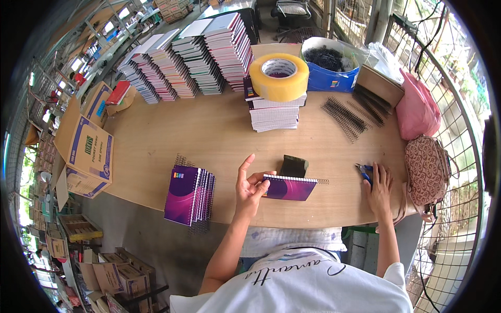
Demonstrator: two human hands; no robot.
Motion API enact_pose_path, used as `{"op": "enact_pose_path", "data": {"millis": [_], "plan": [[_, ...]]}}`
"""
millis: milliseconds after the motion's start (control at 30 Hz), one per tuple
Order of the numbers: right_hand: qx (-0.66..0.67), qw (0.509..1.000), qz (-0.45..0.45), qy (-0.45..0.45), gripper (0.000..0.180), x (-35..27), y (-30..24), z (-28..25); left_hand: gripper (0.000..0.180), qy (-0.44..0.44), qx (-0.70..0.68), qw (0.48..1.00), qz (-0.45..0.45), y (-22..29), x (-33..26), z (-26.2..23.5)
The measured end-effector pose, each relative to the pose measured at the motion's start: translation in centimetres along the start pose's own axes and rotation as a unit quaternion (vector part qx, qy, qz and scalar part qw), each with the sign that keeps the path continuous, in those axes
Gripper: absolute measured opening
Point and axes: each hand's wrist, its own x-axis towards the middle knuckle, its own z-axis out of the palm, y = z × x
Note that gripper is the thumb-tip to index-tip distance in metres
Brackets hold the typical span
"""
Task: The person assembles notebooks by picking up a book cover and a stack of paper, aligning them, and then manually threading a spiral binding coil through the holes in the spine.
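Purple spiral notebook lies flat near the front edge of the wooden table, its long axis running left to right with the wire binding on the far edge, and the left hand pinches its left end with thumb and bent fingers, index finger raised. Well apart on the right, the right hand rests flat and open, fingertips on blue-handled pliers. A dark block sits just behind the notebook; stacked notebooks, a tape roll and loose black spirals lie around, in a cluttered workshop.
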Motion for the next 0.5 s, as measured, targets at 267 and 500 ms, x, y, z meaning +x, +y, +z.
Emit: {"op": "enact_pose_path", "data": {"millis": [267, 500], "plan": [[0.236, 0.954, -0.177, 0.048, 0.049, 4.9, -7.5, -6.2, 0.071, 0.011, 0.067, 0.998, 0.006, 1.8, -0.8, 1.2], [0.130, 0.840, -0.509, 0.139, 0.046, 9.5, -15.6, -10.9, 0.075, 0.001, 0.076, 0.997, 0.004, 2.9, -1.2, 1.9]]}}
